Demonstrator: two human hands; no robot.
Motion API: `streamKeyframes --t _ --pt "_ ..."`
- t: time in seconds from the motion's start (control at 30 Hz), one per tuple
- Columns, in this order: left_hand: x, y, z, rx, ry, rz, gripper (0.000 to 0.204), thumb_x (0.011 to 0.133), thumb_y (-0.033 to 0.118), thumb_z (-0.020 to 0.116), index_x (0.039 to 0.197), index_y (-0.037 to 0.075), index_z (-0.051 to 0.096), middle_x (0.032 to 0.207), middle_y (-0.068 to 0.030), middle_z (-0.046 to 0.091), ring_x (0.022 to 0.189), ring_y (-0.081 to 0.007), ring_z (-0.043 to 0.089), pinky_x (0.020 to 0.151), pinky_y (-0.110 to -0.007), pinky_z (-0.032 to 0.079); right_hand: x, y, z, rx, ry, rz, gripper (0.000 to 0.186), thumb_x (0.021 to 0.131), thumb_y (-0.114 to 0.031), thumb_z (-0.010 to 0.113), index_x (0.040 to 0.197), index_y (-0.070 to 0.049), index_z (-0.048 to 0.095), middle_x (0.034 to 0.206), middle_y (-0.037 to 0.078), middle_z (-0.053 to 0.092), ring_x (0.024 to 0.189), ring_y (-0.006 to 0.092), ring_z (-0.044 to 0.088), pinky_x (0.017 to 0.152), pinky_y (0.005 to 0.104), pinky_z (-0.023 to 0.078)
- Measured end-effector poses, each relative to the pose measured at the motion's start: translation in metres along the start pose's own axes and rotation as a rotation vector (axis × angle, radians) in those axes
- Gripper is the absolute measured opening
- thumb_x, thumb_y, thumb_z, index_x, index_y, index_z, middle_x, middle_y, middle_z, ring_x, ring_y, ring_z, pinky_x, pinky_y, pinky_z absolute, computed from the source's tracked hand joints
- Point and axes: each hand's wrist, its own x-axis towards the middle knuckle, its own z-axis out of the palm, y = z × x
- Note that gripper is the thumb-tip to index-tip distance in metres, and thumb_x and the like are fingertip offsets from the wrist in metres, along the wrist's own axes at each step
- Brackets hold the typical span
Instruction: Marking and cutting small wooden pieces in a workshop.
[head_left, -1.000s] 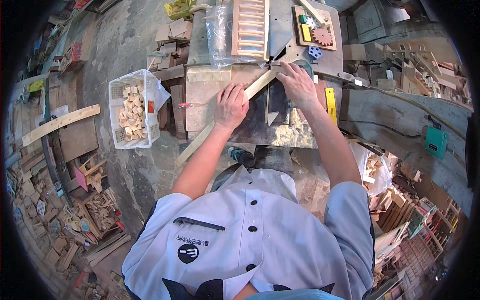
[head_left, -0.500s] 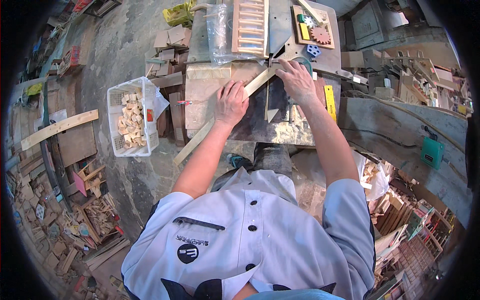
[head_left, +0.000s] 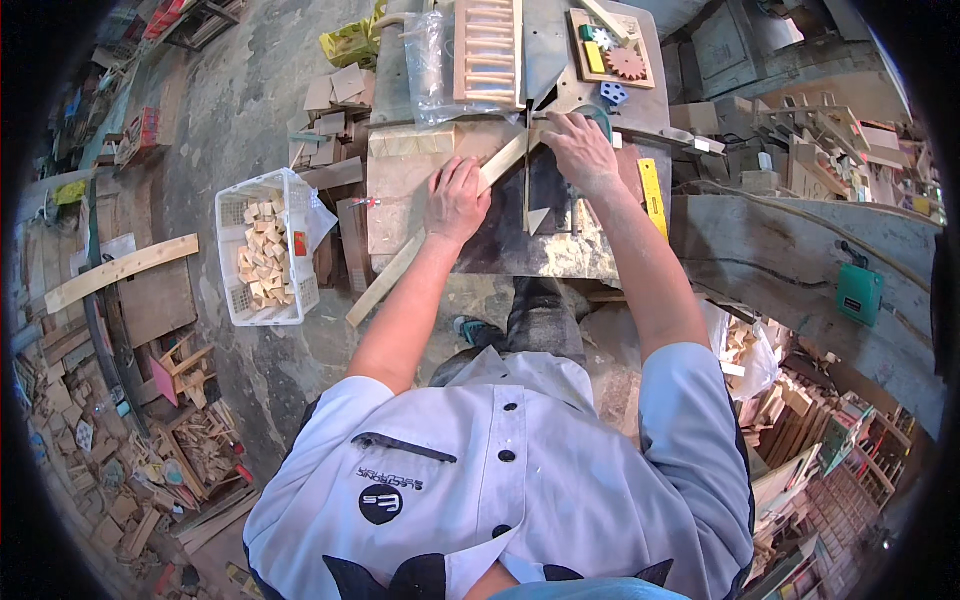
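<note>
A long pale wooden strip (head_left: 388, 280) lies slantwise over the work table (head_left: 395, 205), its near end jutting past the table's left front edge. My left hand (head_left: 458, 198) is wrapped over its middle. Closed fingers of my right hand (head_left: 582, 152) press on the strip's far end, beside a narrow dark slot line (head_left: 527, 190) running toward me. Whether a blade stands in the slot is hard to make out. Just right of the line rests a small triangular wood offcut (head_left: 538, 220). Sawdust (head_left: 575, 250) covers the table's front edge.
A row of light wooden blocks (head_left: 412, 140) sits left of the strip. Behind are a slatted wooden frame (head_left: 489, 50) and a board with toy gears (head_left: 625, 65). A yellow ruler (head_left: 653, 198) lies at right. On the floor, a white basket (head_left: 232, 290) holds wood pieces.
The whole view has shifted slightly, with the table appearing a little higher and farther left. Both hands keep their hold on the wooden strip, with little movement relative to the table.
</note>
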Motion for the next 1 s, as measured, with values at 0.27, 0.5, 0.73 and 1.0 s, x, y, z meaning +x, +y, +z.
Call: streamKeyframes --t 0.27,0.5,0.73,1.0 --pt "-0.036 0.010 -0.009 0.008 -0.005 -0.002 0.054 0.080 0.021 0.082 0.129 0.004 0.065 0.140 -0.0079 0.063 0.136 -0.0278 0.055 0.114 -0.049 0.041 -0.031 -0.022 -0.007 0.017 -0.014 -0.022 0.023 0.092 -0.017 0.062 0.111 -0.015 0.075 0.141 0.008 0.059 0.131 0.0257 0.055 0.107 0.0395 0.047" --pt "-0.071 0.021 -0.017 0.018 0.017 0.025 0.053 0.081 0.022 0.082 0.128 0.004 0.065 0.138 -0.0080 0.062 0.131 -0.0289 0.056 0.113 -0.049 0.042 -0.065 -0.045 -0.005 0.052 0.064 -0.018 0.029 0.090 -0.015 0.062 0.117 -0.011 0.072 0.143 0.010 0.058 0.134 0.0276 0.053 0.109 0.0411 0.045" --pt "-0.097 0.022 -0.028 -0.225 -0.156 -0.232 0.040 0.090 0.024 0.077 0.124 0.007 0.066 0.108 -0.0138 0.061 0.105 -0.0353 0.063 0.093 -0.049 0.051 -0.149 -0.106 -0.011 0.202 0.062 -0.048 0.032 0.087 -0.014 0.067 0.118 -0.011 0.073 0.149 0.011 0.055 0.145 0.0312 0.045 0.119 0.0473 0.038" --pt "-0.103 0.082 -0.104 -0.827 -0.521 -0.116 0.035 0.105 0.032 0.061 0.124 0.004 0.070 0.090 -0.0155 0.058 0.084 -0.0310 0.060 0.079 -0.041 0.050 -0.161 -0.138 -0.021 1.154 0.271 0.772 0.075 0.092 -0.032 0.081 0.144 0.006 0.043 0.123 0.021 0.065 0.108 0.0287 0.070 0.092 0.0378 0.056"
